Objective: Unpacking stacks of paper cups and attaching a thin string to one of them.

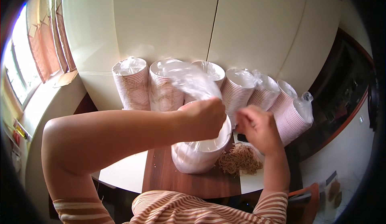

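In front of me a white paper bucket, wrapped in clear plastic, stands on the brown strip of the table. My left hand is closed in a fist round the gathered neck of its clear plastic bag; the bag's loose end flares up to the left. My right hand is just right of the bucket's rim, apart from the left hand. Its fingers are curled and partly blurred, and what they pinch, if anything, does not show. Below it lies a tangled heap of tan rubber bands.
Several tall stacks of white paper buckets in clear bags, such as the far-left stack and the far-right stack, line the back of the table. A small black object lies behind the rubber bands. A window is at the left.
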Motion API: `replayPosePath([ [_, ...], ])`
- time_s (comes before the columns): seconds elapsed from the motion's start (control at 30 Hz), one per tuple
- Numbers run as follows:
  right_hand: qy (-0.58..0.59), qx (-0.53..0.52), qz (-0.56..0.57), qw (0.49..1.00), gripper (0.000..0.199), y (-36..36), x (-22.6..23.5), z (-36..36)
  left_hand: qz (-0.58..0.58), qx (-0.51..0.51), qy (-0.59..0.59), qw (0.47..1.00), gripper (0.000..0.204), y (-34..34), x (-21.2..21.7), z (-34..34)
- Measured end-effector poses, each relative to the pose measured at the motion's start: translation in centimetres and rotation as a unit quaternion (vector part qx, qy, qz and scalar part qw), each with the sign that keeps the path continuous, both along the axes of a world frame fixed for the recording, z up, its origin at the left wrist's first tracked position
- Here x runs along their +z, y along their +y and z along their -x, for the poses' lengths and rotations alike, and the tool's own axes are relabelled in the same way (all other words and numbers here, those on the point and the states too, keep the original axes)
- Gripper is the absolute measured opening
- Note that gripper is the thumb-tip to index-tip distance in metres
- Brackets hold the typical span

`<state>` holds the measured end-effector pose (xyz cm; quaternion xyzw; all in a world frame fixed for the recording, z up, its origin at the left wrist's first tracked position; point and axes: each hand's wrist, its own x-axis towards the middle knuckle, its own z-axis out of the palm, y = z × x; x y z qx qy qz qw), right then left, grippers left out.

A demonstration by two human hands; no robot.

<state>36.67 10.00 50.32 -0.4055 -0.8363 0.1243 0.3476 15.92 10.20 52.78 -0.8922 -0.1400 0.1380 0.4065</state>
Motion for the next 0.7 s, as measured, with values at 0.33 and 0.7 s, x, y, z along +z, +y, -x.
replayPosePath([
  [0.33, -0.132, 0.159, -0.278, 0.938, 0.061, 4.0, -2.1, 2.7, -0.05, -0.278, -0.152, 0.947, 0.025, 2.0, -2.7, 3.1],
  [0.7, 0.125, 0.148, 0.262, 0.945, 0.03, 2.7, -2.6, 2.0, 0.122, -0.074, -0.139, 0.98, 0.005, 1.0, -0.9, 3.0],
])
